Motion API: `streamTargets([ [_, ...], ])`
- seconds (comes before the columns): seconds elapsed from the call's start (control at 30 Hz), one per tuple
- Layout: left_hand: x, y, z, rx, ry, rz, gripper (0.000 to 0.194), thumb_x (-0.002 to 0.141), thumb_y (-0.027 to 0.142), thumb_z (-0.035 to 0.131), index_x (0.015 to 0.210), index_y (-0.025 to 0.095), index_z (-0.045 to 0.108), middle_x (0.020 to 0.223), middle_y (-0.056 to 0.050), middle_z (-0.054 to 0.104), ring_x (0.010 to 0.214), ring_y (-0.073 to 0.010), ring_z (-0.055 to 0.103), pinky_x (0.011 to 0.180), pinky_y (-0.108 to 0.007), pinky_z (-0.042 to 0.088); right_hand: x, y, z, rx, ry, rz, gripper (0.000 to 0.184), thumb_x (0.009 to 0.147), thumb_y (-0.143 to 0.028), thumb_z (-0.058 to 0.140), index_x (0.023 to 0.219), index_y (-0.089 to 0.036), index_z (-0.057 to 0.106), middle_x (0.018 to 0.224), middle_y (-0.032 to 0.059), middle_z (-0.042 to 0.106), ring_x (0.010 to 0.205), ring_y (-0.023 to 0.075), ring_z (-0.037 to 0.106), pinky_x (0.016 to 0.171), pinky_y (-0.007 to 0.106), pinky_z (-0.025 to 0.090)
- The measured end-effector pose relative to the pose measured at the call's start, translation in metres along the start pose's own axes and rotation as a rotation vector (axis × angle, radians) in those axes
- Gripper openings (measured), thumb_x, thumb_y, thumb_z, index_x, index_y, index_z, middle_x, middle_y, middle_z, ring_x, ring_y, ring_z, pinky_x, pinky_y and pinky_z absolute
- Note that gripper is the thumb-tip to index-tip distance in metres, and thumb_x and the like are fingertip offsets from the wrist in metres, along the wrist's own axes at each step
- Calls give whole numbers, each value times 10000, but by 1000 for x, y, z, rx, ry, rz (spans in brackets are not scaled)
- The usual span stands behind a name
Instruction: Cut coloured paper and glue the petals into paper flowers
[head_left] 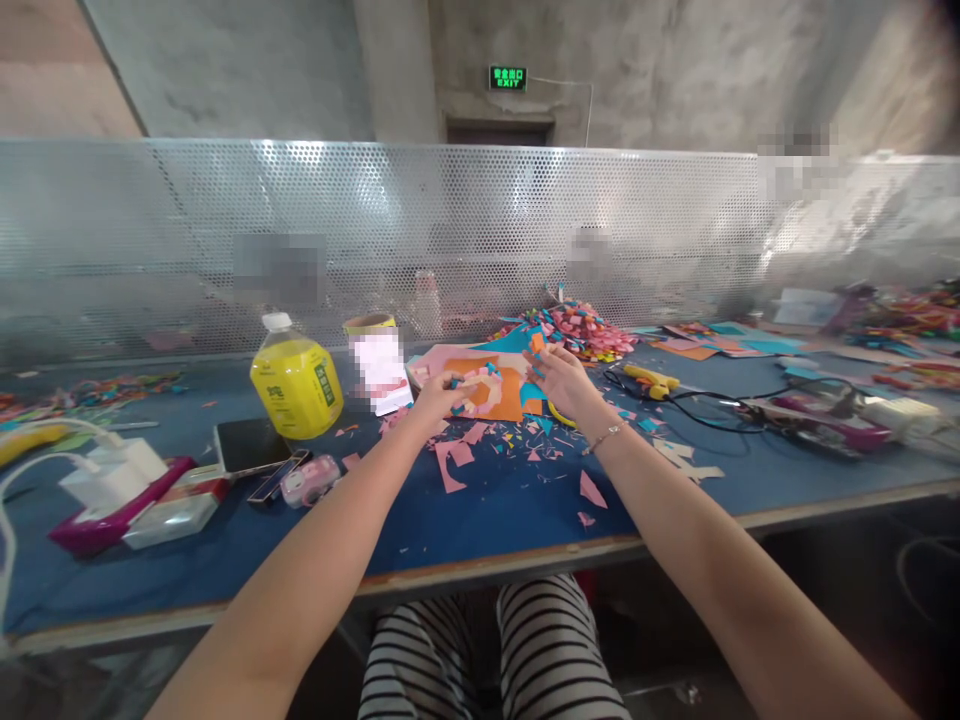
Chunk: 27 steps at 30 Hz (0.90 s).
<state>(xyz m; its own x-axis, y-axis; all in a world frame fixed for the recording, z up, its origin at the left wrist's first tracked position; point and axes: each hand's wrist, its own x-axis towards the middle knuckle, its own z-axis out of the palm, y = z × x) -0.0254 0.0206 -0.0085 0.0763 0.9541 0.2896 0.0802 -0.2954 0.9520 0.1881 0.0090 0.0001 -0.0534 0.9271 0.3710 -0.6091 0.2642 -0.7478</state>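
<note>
My left hand is closed on a small ring of pale pink and blue pieces, gripping its left side. The ring is over an orange sheet among other coloured sheets. To the right of it, my right hand is raised and pinches a small orange piece at its fingertips. Under the right hand a curved yellow edge shows, mostly hidden. Pink scraps and tiny cuttings lie in front of both hands. Behind the right hand rises a heap of pink, orange and blue pieces.
On the left stand a yellow-labelled bottle, a dark phone and a power strip with white plugs. To the right lie a yellow glue gun with its black cord and another power strip. A perforated metal screen closes the back.
</note>
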Motion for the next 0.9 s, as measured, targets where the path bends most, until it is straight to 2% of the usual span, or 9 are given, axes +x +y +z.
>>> streamTargets([
  [0.1, 2, 1, -2, -102, 15, -80, 229, 506, 233, 747, 640, 155, 578, 552, 29, 507, 491, -81, 464, 485, -223, 356, 0, 2, 1, 3, 64, -23, 228, 574, -234, 728, 620, -214, 505, 688, -43, 588, 857, 125, 594, 659, 211, 454],
  [0.2, 0, 11, -3, -315, 8, -126, 210, 504, 183, 749, 617, 164, 572, 482, 49, 482, 418, -56, 417, 440, -210, 338, 1, 4, 3, 8, 132, -27, 223, 546, -207, 720, 597, -206, 502, 649, -40, 578, 784, 117, 606, 647, 202, 464],
  [0.33, -4, 24, -3, -486, 1, -160, 180, 514, 101, 731, 612, 159, 592, 489, 32, 528, 443, -69, 471, 452, -213, 369, 0, 5, 3, -20, 168, -23, 220, 522, -192, 711, 570, -198, 497, 606, -34, 562, 729, 112, 609, 640, 197, 469],
  [0.47, -6, 28, -2, -534, 16, -161, 163, 535, 84, 720, 640, 155, 617, 478, 27, 536, 458, -80, 496, 450, -210, 379, -1, 11, 4, -101, 151, -12, 240, 500, -227, 732, 571, -191, 506, 591, -26, 563, 686, 112, 599, 622, 204, 460],
  [0.6, -8, 27, 2, -568, -24, -106, 214, 555, 112, 723, 748, 161, 644, 466, 47, 519, 441, -63, 473, 450, -194, 378, -5, 17, 9, -252, 137, 91, 287, 449, -249, 764, 548, -181, 503, 563, -27, 548, 621, 105, 578, 594, 216, 441],
  [0.77, -11, 27, 9, -584, -28, -98, 193, 512, 128, 749, 623, 151, 593, 512, 35, 552, 469, -66, 486, 477, -202, 412, -13, 22, 21, -330, 62, 224, 319, 430, -268, 779, 576, -170, 513, 596, -16, 573, 632, 108, 585, 571, 207, 424],
  [0.9, -11, 26, 12, -581, -18, -103, 208, 519, 140, 746, 636, 160, 576, 548, 39, 556, 490, -63, 489, 501, -207, 424, -16, 23, 27, -300, 1, 232, 311, 456, -288, 776, 616, -172, 536, 655, -15, 594, 682, 109, 601, 564, 191, 420],
])
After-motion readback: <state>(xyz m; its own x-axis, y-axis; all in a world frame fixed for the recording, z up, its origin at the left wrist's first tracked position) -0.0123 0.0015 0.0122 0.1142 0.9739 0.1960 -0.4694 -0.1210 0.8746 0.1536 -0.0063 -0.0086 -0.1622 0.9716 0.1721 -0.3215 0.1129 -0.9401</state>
